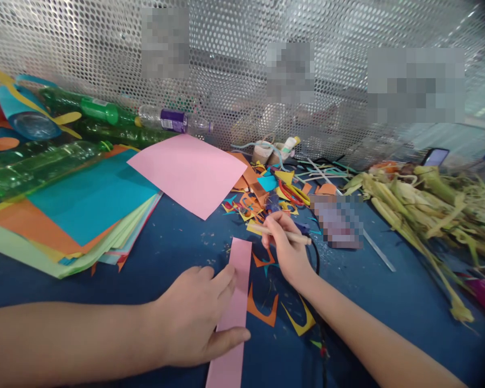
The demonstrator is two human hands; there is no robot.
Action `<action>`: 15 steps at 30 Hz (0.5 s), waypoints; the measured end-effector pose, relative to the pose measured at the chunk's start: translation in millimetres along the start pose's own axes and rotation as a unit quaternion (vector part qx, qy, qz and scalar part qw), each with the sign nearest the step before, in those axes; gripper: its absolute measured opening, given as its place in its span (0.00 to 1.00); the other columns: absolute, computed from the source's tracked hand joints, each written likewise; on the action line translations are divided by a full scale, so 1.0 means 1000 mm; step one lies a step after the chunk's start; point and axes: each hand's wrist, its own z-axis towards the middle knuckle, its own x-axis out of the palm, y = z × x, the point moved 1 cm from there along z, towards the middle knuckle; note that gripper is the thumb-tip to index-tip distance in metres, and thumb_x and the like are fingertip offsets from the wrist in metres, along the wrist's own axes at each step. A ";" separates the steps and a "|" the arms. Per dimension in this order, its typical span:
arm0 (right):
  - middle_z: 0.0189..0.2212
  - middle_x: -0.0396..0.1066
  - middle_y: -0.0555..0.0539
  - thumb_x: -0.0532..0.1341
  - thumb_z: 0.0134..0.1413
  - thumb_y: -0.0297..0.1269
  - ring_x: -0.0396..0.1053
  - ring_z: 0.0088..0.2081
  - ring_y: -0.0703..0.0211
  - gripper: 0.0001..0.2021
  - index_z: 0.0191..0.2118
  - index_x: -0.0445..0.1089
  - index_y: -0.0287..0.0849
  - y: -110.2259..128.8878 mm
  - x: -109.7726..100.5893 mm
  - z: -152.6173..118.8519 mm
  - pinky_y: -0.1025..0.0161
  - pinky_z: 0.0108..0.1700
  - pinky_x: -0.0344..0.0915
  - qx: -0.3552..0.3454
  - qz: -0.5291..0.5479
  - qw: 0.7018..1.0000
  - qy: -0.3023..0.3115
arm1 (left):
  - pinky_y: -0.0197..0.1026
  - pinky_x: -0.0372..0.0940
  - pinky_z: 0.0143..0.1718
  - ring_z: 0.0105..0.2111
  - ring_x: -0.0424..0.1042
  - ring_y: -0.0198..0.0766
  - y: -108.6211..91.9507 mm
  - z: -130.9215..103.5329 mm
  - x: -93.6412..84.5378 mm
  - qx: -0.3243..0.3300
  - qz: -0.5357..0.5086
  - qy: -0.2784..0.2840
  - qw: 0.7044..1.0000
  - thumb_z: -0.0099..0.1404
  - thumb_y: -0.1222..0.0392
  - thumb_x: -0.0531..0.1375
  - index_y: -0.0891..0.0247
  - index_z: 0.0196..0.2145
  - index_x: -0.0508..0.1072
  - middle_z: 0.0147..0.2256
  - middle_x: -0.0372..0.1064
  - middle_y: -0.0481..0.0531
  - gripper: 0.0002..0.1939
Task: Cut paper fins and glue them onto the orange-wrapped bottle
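Observation:
My left hand [204, 312] lies over a long pink paper strip [240, 291], pressing it to the blue table with the fingers stretched out and the thumb apart. In my right hand [286, 250] is a slim beige pen [293, 236], gripped between thumb and fingers and held roughly level above the table, beyond the strip's far end. The pen does not touch the strip. Orange paper offcuts [264, 310] and a yellow curved offcut [301, 320] lie just right of the strip. Farther back rests a larger pink sheet [189, 172].
Coloured paper [101, 188] is stacked at left, near green plastic bottles [44, 167]. Paper scraps and scissors [293, 193] crowd the back middle. Dry corn husks [420, 210] cover the right side. A perforated metal wall [226, 64] stands behind, and a black cable [317, 258] runs under my right arm.

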 end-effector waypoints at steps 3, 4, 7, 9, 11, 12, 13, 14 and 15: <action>0.14 0.58 0.57 0.55 0.55 0.42 0.57 0.19 0.68 0.14 0.23 0.55 0.43 0.003 0.004 -0.002 0.69 0.24 0.56 0.008 -0.001 0.999 0.040 | 0.51 0.66 0.35 0.36 0.68 0.48 0.000 0.000 0.004 -0.005 -0.001 -0.011 1.000 0.63 0.42 0.42 0.69 0.51 0.63 0.52 0.60 0.64 0.31; 0.14 0.59 0.56 0.55 0.56 0.43 0.57 0.19 0.68 0.14 0.23 0.55 0.43 0.004 0.006 -0.003 0.69 0.24 0.56 0.008 -0.001 0.999 0.051 | 0.51 0.66 0.35 0.36 0.68 0.47 0.000 0.000 0.005 -0.005 0.003 -0.014 1.000 0.63 0.41 0.42 0.69 0.51 0.63 0.53 0.58 0.64 0.31; 0.12 0.59 0.57 0.51 0.58 0.44 0.55 0.15 0.68 0.13 0.25 0.55 0.44 0.004 0.009 -0.006 0.69 0.20 0.53 0.012 -0.004 0.997 0.075 | 0.51 0.66 0.32 0.34 0.68 0.48 0.003 0.002 0.009 0.003 0.025 -0.022 0.999 0.64 0.41 0.40 0.68 0.52 0.63 0.53 0.58 0.64 0.31; 0.11 0.58 0.58 0.52 0.58 0.43 0.54 0.14 0.68 0.11 0.28 0.56 0.44 0.002 0.009 -0.007 0.69 0.18 0.51 0.018 -0.020 0.995 0.094 | 0.52 0.66 0.32 0.35 0.68 0.49 0.007 0.004 0.012 0.000 0.042 -0.035 0.999 0.64 0.42 0.39 0.68 0.52 0.62 0.52 0.60 0.63 0.32; 0.13 0.59 0.58 0.54 0.57 0.42 0.55 0.16 0.68 0.09 0.29 0.57 0.44 0.001 0.009 -0.008 0.69 0.19 0.52 0.017 -0.032 0.993 0.116 | 0.52 0.66 0.32 0.35 0.68 0.49 0.010 0.006 0.014 -0.011 0.053 -0.044 0.998 0.64 0.42 0.39 0.69 0.53 0.62 0.52 0.60 0.63 0.32; 0.15 0.60 0.57 0.55 0.56 0.41 0.56 0.17 0.68 0.09 0.29 0.57 0.44 0.000 0.009 -0.008 0.69 0.21 0.53 0.013 -0.035 0.991 0.128 | 0.52 0.66 0.32 0.35 0.68 0.49 0.011 0.007 0.015 -0.016 0.055 -0.045 0.997 0.64 0.42 0.40 0.69 0.53 0.62 0.52 0.59 0.63 0.32; 0.17 0.60 0.57 0.54 0.56 0.41 0.56 0.18 0.68 0.09 0.28 0.57 0.44 -0.001 0.009 -0.008 0.69 0.22 0.54 0.008 -0.036 0.990 0.138 | 0.51 0.66 0.32 0.35 0.68 0.49 0.012 0.007 0.016 -0.019 0.055 -0.045 0.997 0.64 0.42 0.40 0.69 0.53 0.61 0.53 0.59 0.63 0.31; 0.17 0.59 0.56 0.54 0.57 0.41 0.56 0.19 0.68 0.10 0.27 0.57 0.44 -0.001 0.009 -0.008 0.68 0.22 0.54 0.002 -0.038 0.989 0.146 | 0.51 0.66 0.32 0.34 0.69 0.48 0.012 0.008 0.016 -0.018 0.054 -0.045 0.997 0.64 0.42 0.41 0.68 0.53 0.60 0.53 0.58 0.63 0.31; 0.18 0.58 0.56 0.53 0.57 0.41 0.56 0.20 0.67 0.11 0.26 0.57 0.43 -0.001 0.009 -0.008 0.68 0.23 0.53 -0.004 -0.042 0.988 0.151 | 0.51 0.67 0.31 0.34 0.69 0.48 0.012 0.008 0.016 -0.016 0.054 -0.046 0.997 0.64 0.43 0.41 0.68 0.54 0.60 0.53 0.58 0.64 0.30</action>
